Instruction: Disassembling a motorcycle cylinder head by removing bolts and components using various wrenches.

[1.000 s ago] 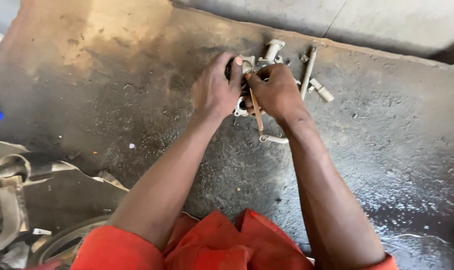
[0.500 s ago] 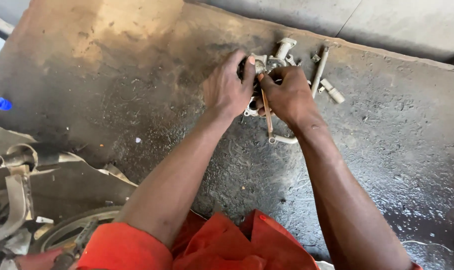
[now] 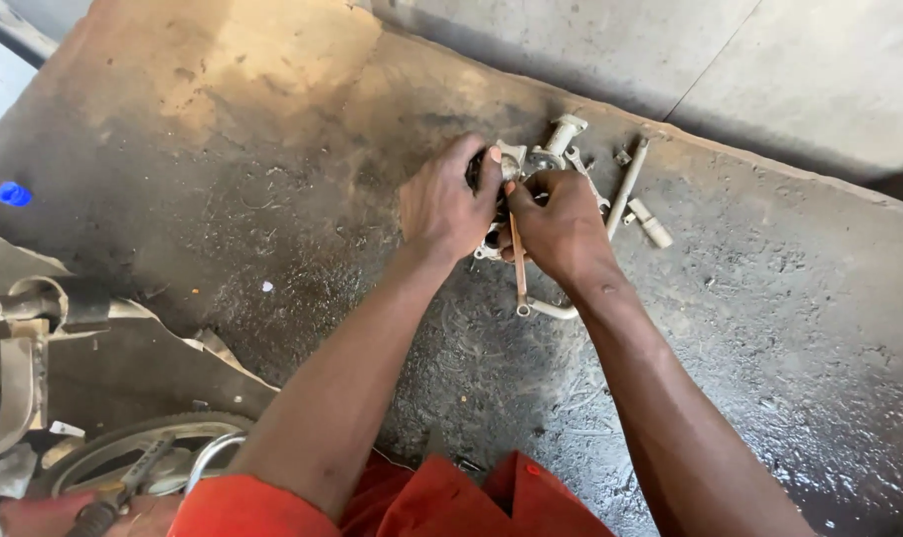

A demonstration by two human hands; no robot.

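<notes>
Grey metal part (image 3: 516,164) gripped by both hands — left (image 3: 443,207), right (image 3: 561,231) — fingers curled.

Place: a rough repair workshop, worked at ground level.
Floor: oil-stained concrete floor (image 3: 223,199), dark and greasy across the middle of the frame.
Parts: loose metal parts (image 3: 561,139) and a bolt (image 3: 654,226) scattered at upper centre.
Tool: a thin wrench (image 3: 519,268) among them.
Machinery: a toothed wheel (image 3: 123,452) and a bent metal bracket (image 3: 19,388) at lower left.
</notes>
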